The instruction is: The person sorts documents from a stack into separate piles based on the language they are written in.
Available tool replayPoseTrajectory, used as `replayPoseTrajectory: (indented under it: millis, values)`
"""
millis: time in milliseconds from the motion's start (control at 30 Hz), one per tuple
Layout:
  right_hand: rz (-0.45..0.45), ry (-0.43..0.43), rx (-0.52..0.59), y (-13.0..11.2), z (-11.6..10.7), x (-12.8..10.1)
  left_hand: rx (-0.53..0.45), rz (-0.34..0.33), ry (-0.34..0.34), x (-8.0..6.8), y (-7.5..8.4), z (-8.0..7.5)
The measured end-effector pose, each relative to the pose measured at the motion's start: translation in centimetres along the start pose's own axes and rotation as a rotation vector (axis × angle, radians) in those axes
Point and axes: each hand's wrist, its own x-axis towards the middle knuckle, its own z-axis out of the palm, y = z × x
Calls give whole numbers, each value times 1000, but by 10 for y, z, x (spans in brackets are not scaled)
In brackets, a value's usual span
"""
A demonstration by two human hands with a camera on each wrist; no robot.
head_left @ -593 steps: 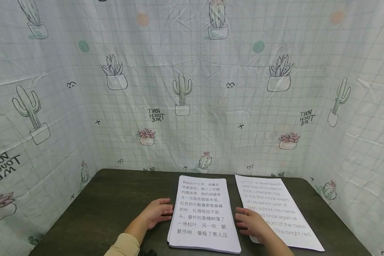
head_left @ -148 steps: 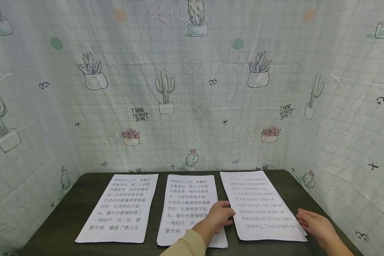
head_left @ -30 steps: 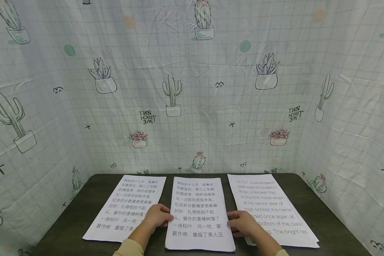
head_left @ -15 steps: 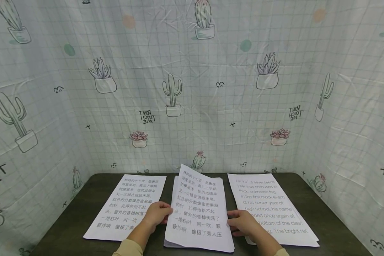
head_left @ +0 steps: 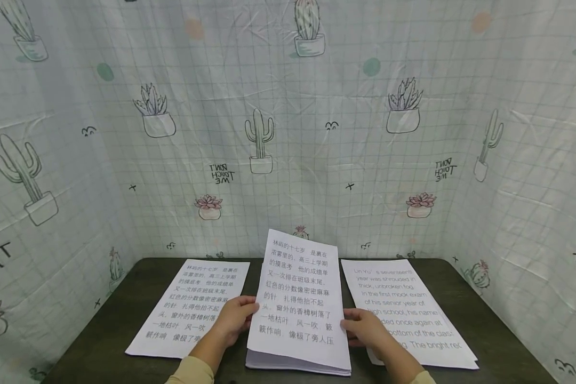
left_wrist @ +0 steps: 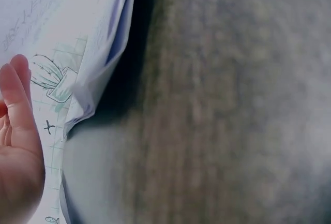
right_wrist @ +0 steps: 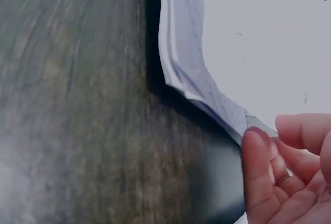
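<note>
A white sheet of paper (head_left: 298, 296) printed with Chinese characters is raised and tilted over the middle paper stack (head_left: 297, 365), whose near edge shows below it. My left hand (head_left: 231, 321) pinches the sheet's left edge, and my right hand (head_left: 368, 332) pinches its right edge. In the right wrist view the thumb and fingers (right_wrist: 256, 154) meet at the paper's edge, beside the bent stack edges (right_wrist: 181, 43). The left wrist view has only part of the left hand (left_wrist: 20, 151) at its border, near the layered paper edges (left_wrist: 106, 53).
Chinese-printed paper (head_left: 173, 320) lies on the left of the dark table (head_left: 91, 320). English-printed sheets (head_left: 403, 298), slightly fanned, lie on the right, partly behind the right hand. A cactus-patterned curtain (head_left: 288, 202) encloses the back and both sides.
Over the last second the top sheet has risen off the middle stack, its far edge tipping up, with both hands on it. Since the oldest frame, paper with Chinese print has appeared at left.
</note>
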Motion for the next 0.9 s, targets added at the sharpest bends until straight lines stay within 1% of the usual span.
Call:
replayPoseTrajectory:
  millis: [167, 333, 367, 467, 633, 767, 900]
  values:
    - [-26, 26, 21, -7, -1, 2, -17, 13, -14, 2, 1, -4]
    - [-41, 24, 83, -13, 2, 3, -28, 29, -51, 0, 3, -14]
    - [-51, 18, 100, -15, 4, 3, -29, 28, -49, -1, 4, -16]
    - [-75, -7, 133, -18, 11, 4, -35, 19, -33, -4, 6, -26]
    - [-96, -54, 159, -26, 26, 6, -43, 8, 14, -9, 7, -45]
    - [-110, -92, 196, -32, 39, 8, -48, 6, 57, -13, 5, -60]
    - [-123, -134, 206, -39, 52, 10, -46, -3, 93, -17, 1, -76]
